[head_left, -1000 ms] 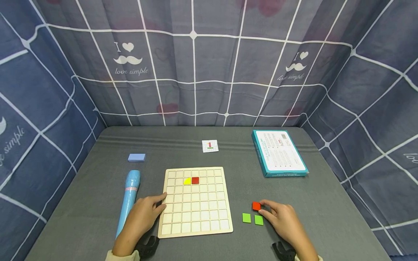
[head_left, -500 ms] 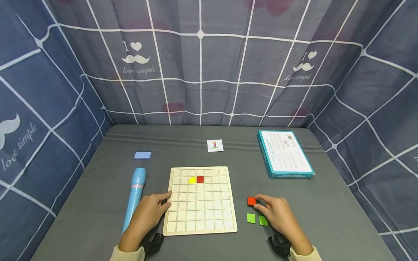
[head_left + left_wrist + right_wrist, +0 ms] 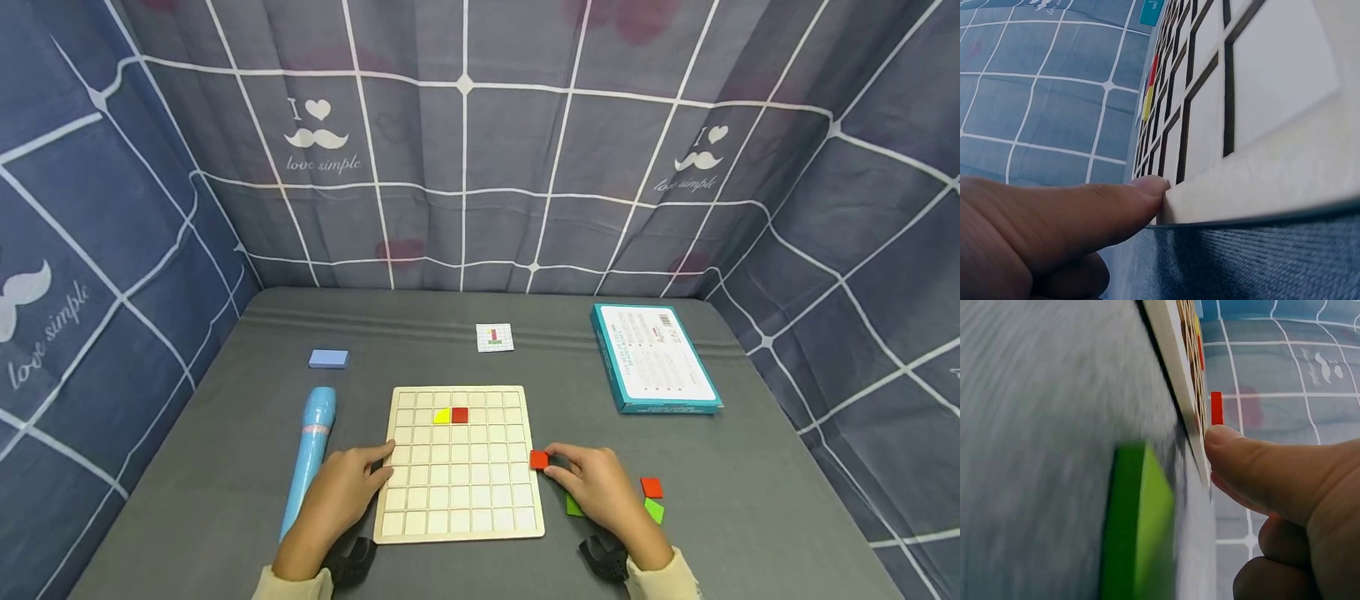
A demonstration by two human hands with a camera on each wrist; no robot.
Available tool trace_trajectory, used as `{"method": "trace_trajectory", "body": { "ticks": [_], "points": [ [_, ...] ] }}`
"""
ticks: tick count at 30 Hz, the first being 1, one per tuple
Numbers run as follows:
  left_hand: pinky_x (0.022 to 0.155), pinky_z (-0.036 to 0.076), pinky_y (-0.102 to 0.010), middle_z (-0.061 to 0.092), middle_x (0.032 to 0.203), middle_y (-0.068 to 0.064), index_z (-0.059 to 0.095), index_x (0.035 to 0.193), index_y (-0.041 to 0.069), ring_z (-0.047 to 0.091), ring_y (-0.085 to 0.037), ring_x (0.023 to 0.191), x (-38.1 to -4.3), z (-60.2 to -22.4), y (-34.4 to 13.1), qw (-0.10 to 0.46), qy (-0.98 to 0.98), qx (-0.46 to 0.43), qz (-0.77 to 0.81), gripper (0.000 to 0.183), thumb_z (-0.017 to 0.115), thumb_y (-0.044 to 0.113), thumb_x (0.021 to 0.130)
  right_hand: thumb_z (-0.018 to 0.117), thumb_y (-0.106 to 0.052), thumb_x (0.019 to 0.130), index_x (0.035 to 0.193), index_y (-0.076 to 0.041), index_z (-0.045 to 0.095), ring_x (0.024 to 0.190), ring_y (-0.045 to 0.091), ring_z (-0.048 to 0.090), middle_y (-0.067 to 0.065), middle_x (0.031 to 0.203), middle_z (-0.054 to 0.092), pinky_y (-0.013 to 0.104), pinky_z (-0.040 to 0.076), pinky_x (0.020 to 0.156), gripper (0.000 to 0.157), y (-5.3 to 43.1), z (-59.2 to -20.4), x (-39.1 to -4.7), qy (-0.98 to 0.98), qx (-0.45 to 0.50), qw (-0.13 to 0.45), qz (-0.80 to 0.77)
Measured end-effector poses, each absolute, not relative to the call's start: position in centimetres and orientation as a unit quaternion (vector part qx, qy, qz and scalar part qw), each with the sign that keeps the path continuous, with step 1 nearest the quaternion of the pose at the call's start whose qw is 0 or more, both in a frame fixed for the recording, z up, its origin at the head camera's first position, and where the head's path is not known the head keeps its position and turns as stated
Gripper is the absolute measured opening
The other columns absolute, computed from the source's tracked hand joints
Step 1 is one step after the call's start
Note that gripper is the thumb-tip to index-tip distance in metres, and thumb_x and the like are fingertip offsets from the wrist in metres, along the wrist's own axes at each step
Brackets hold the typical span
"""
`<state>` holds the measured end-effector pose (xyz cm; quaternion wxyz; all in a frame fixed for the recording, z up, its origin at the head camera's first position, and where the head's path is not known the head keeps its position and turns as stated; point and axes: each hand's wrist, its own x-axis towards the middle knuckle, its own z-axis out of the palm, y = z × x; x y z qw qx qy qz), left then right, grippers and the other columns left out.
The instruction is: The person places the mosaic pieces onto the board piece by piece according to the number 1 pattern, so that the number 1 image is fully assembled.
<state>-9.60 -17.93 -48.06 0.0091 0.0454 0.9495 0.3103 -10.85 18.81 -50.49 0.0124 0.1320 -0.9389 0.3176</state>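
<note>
A pale wooden grid board lies on the table, with a yellow tile and a dark red tile side by side near its far edge. My left hand rests against the board's left edge, index finger and thumb touching it; up close in the left wrist view, a fingertip lies on the rim. Between thumb and index finger, my right hand pinches an orange-red tile over the board's right edge. Near that hand lie another orange-red tile and a green tile; a second green tile is partly hidden by it.
A small card with a printed colour pattern lies behind the board. Further right is a teal box with a white face. On the left are a blue block and a light blue microphone-shaped object. Patterned curtains surround the table.
My right hand has moved left with the orange-red tile, from beside the green tiles to the board's right edge. Another orange-red tile now shows beyond that hand. The left hand keeps its place on the board.
</note>
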Motion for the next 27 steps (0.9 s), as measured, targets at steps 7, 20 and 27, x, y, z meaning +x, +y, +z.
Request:
{"method": "trace_trajectory", "body": {
  "ticks": [7, 20, 27],
  "points": [
    [0.047, 0.033, -0.032, 0.047, 0.053, 0.002, 0.072, 0.130, 0.008, 0.041, -0.013, 0.052, -10.0, -47.6, -18.4, 0.005, 0.953, 0.052, 0.298, 0.041, 0.078, 0.013, 0.091, 0.078, -0.029, 0.092, 0.113, -0.019, 0.077, 0.044, -0.001, 0.024, -0.016, 0.051, 0.031, 0.020, 0.025, 0.044, 0.024, 16.3, -50.7, -11.7, -0.924, 0.163, 0.018, 0.347],
    [0.054, 0.045, -0.037, 0.071, 0.077, -0.014, 0.073, 0.128, 0.008, 0.060, -0.017, 0.068, -10.1, -47.6, -18.4, -0.002, 0.956, 0.059, 0.288, 0.039, 0.079, 0.014, 0.090, 0.077, -0.023, 0.094, 0.112, -0.018, 0.077, 0.047, -0.003, 0.018, -0.019, 0.051, 0.025, 0.020, 0.023, 0.047, 0.019, 13.1, -50.0, -13.3, -0.916, 0.215, 0.024, 0.339],
    [0.050, 0.037, -0.034, 0.056, 0.059, -0.003, 0.072, 0.130, 0.007, 0.049, -0.015, 0.060, -9.8, -48.1, -18.2, 0.016, 0.953, 0.049, 0.299, 0.040, 0.078, 0.014, 0.091, 0.076, -0.022, 0.094, 0.112, -0.016, 0.078, 0.046, -0.003, 0.018, -0.020, 0.049, 0.023, 0.019, 0.024, 0.046, 0.019, 12.4, -50.1, -13.5, -0.918, 0.234, 0.024, 0.318]
  ]
}}
